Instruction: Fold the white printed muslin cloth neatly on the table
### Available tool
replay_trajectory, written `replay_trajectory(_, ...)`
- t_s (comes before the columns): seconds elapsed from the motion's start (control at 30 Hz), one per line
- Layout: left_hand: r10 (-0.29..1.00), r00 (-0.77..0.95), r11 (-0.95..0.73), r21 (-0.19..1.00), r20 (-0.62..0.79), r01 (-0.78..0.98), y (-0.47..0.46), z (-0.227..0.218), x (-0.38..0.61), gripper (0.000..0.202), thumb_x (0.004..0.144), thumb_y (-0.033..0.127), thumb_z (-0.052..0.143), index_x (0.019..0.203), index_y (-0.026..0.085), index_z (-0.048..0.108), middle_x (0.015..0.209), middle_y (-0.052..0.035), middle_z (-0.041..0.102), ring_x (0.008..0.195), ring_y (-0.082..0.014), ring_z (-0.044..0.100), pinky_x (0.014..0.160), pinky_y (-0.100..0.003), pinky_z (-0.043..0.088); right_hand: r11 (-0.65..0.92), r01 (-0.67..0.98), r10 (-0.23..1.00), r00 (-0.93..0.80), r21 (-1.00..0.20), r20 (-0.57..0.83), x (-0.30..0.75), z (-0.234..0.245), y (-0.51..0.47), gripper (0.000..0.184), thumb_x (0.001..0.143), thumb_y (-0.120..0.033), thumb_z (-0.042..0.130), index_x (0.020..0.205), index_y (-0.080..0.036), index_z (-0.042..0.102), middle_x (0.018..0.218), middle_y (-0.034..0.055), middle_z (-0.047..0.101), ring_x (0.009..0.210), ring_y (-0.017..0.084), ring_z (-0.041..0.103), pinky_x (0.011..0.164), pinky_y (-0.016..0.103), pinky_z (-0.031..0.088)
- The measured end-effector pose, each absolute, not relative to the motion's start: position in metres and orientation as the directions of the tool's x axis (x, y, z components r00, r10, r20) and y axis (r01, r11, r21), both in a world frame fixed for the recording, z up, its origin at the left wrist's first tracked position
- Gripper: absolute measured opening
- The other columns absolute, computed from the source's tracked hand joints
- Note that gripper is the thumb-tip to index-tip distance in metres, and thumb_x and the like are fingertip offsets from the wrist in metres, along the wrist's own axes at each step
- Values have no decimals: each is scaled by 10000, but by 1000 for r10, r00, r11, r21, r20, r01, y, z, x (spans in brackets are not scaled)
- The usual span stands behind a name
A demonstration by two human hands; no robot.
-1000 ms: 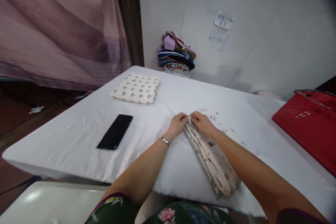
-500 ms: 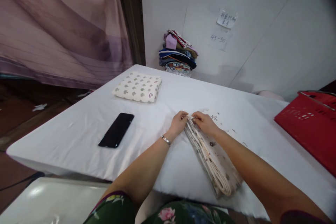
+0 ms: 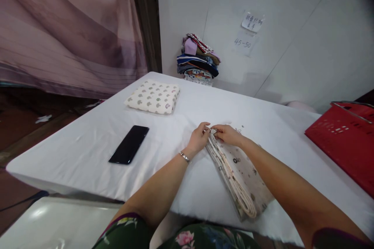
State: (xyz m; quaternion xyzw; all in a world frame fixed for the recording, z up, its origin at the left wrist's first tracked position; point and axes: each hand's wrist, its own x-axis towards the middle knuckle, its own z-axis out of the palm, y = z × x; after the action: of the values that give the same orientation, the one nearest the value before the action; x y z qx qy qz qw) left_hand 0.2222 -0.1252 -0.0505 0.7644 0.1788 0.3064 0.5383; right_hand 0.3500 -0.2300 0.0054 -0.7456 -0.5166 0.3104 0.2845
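A folded cream cloth (image 3: 236, 175) with small dark prints lies on the white table (image 3: 87, 144), its layered edge toward me. My left hand (image 3: 199, 138) and my right hand (image 3: 228, 134) meet at its far corner. Both pinch the stacked layers there with closed fingers. A thin bracelet sits on my left wrist.
A black phone (image 3: 129, 149) lies flat to the left. A folded spotted cloth (image 3: 152, 97) rests at the far left of the table. A pile of folded clothes (image 3: 198, 60) stands against the wall. A red basket (image 3: 344, 142) sits at the right edge.
The hands have stayed pinched on the far corner. The folded cloth has tilted slightly flatter under my right forearm.
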Motion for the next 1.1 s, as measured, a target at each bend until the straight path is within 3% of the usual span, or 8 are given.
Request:
replay_trajectory(0.2,739,656,-319,936,150,146,-117,-48,223,197,799,207,497,960,208,609,857,-15,665,653,-126,553,652,-250,417,-355,553,925,326,-754,-197,349,5,-234,245,759,-200,489,973,-191,607,617,-45,571,419,87,470,463,217,377)
replay_trajectory(0.37,735,668,-397,873,117,284,-109,-44,217,103,765,227,556,784,202,654,847,-22,662,727,-142,567,699,-259,420,-378,585,925,279,-718,-259,354,22,-239,299,790,-206,478,1049,-185,624,686,-8,618,477,91,501,522,228,403)
replay_trajectory(0.47,707,703,-438,827,75,353,-108,-41,214,114,756,283,589,726,200,661,837,-20,652,763,-144,567,699,-251,420,-419,667,906,264,-615,-331,360,40,-240,329,811,-227,479,1099,-197,635,745,19,647,564,118,542,574,245,423)
replay_trajectory(0.67,648,761,-495,767,13,408,-111,-42,212,176,751,367,608,831,230,684,906,-12,625,782,-145,572,704,-255,421,-244,915,965,197,-322,-172,360,51,-231,300,809,-244,518,1058,-262,685,1117,55,599,895,185,579,803,291,420)
replay_trajectory(0.73,629,777,-526,755,36,391,-112,-44,212,176,755,372,601,818,227,677,912,-13,616,774,-144,569,691,-255,419,-211,918,970,154,-335,-186,357,46,-226,297,813,-229,513,1054,-256,684,1189,50,575,934,183,579,837,287,418)
replay_trajectory(0.93,641,758,-513,802,120,307,-110,-48,215,110,783,236,532,774,199,635,876,-12,608,763,-126,554,705,-240,418,-244,845,962,146,-477,-232,356,33,-215,308,780,-161,520,1037,-229,676,1123,23,637,1003,177,569,896,279,411)
replay_trajectory(1.0,652,751,-508,795,104,331,-109,-47,215,139,797,288,531,772,200,635,881,-18,612,780,-138,559,714,-251,422,-232,834,962,119,-501,-246,357,32,-213,296,766,-161,523,1000,-237,688,1130,16,637,940,168,585,839,265,433)
replay_trajectory(1.1,657,751,-515,765,62,388,-110,-44,214,199,801,365,531,777,204,645,929,-29,607,810,-155,569,721,-267,428,-286,804,937,120,-522,-329,358,34,-210,306,768,-170,500,1003,-227,687,1004,15,673,688,126,581,669,235,448)
